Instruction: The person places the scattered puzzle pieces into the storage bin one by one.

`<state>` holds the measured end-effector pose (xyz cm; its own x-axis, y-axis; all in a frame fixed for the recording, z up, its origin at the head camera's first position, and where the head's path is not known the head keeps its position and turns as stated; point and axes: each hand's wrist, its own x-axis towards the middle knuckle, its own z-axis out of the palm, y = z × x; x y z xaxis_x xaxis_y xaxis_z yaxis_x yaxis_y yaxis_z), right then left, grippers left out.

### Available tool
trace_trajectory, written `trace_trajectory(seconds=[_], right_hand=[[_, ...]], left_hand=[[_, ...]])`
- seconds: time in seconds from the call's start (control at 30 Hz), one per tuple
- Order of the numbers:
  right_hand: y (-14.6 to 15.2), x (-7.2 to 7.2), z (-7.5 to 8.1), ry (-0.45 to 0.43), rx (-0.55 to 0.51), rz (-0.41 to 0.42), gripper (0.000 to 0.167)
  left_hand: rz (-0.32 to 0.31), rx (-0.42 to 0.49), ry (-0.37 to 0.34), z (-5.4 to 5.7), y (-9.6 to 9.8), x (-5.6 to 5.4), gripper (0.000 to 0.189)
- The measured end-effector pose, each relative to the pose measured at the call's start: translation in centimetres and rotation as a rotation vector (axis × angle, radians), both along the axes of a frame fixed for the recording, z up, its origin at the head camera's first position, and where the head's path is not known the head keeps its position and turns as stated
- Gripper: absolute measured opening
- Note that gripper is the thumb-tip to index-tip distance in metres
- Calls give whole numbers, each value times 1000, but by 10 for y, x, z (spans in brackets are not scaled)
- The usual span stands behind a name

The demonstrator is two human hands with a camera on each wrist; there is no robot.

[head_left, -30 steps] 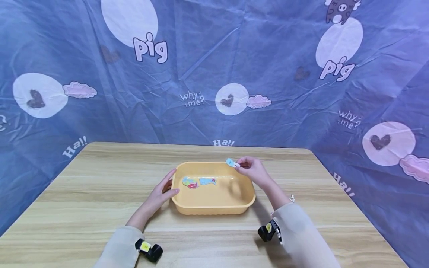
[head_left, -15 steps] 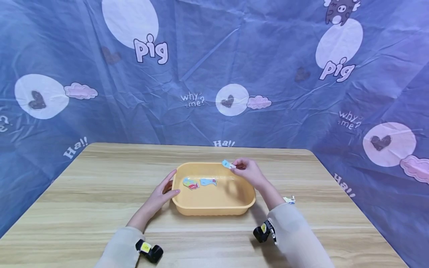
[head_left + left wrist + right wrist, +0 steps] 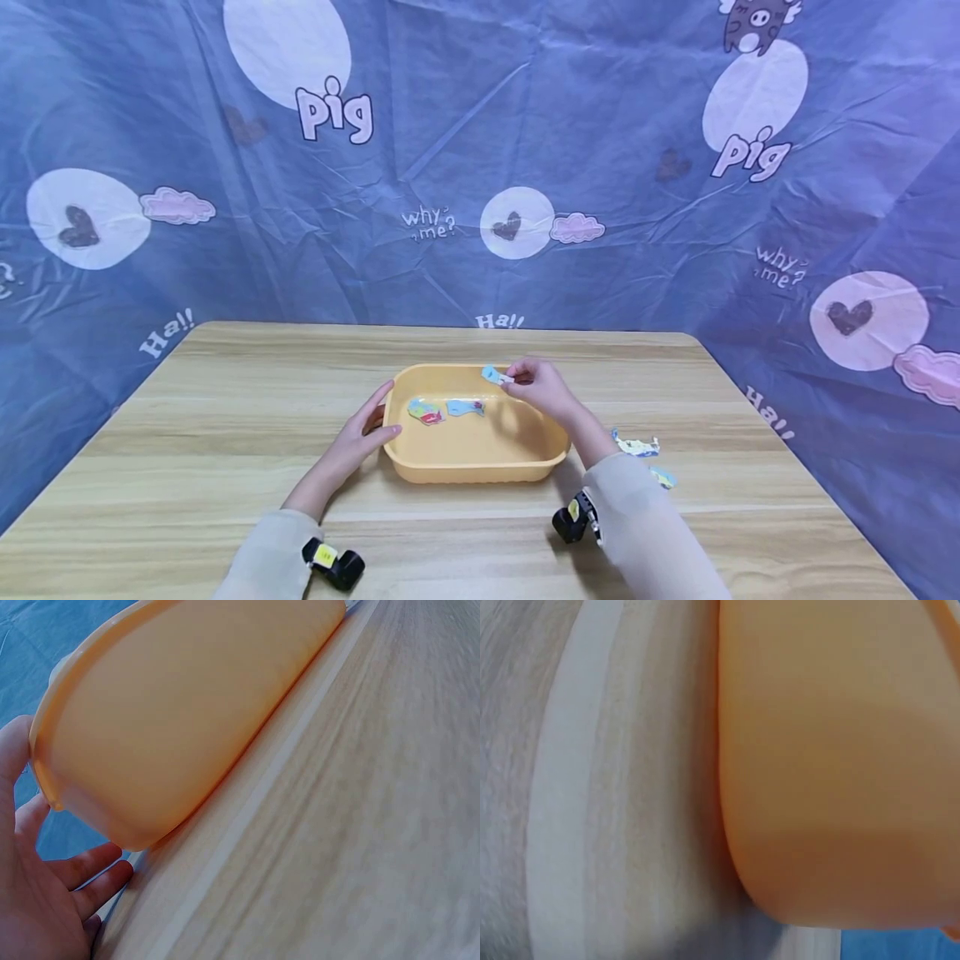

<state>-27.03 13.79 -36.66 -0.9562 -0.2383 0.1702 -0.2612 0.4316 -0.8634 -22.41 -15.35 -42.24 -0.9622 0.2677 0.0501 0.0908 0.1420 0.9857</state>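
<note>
A shallow orange plastic basin [image 3: 480, 472] stands on the wooden table. My left hand [image 3: 362, 429] grips its left end, thumb over the rim and fingers along the outside; the left wrist view shows fingertips near the base. Between thumb and fingers, my right hand [image 3: 542, 387] pinches a small light-blue and white flat cutout [image 3: 492, 375], held over the basin's far side. Inside the basin lie a yellow, green and red cutout [image 3: 426, 412] and a blue fish-like cutout [image 3: 465, 407]. Only the basin's outer wall [image 3: 832, 772] and the table show in the right wrist view; the hand is outside it.
Beside my right forearm, a blue-edged whitish scrap [image 3: 636, 445] and a blue-yellow piece [image 3: 663, 477] lie on the table [image 3: 225, 433]. A blue printed cloth [image 3: 465, 283] hangs behind the table and along its sides.
My right hand has moved left over the basin with the light-blue cutout. Its forearm has uncovered more of the pieces on the right. The left hand and the basin have stayed put.
</note>
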Motion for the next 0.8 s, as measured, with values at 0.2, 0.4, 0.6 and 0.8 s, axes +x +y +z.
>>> trace_trajectory(seconds=[0.2,0.4,0.6,0.8], right_hand=[[-2,-3,-6,-5,15,19,14],[-6,-3,-9,-29,93,-16,15],[-8,-4,-12,-39,169,-46,12],[-9,-3,-11,-12,225,-51,10]], left_hand=[[-8,15,-3,2,1,2,65],[-14,20,5,2,1,2,65],[-6,7,3,1,1,1,65],[-6,10,7,2,0,1,65]])
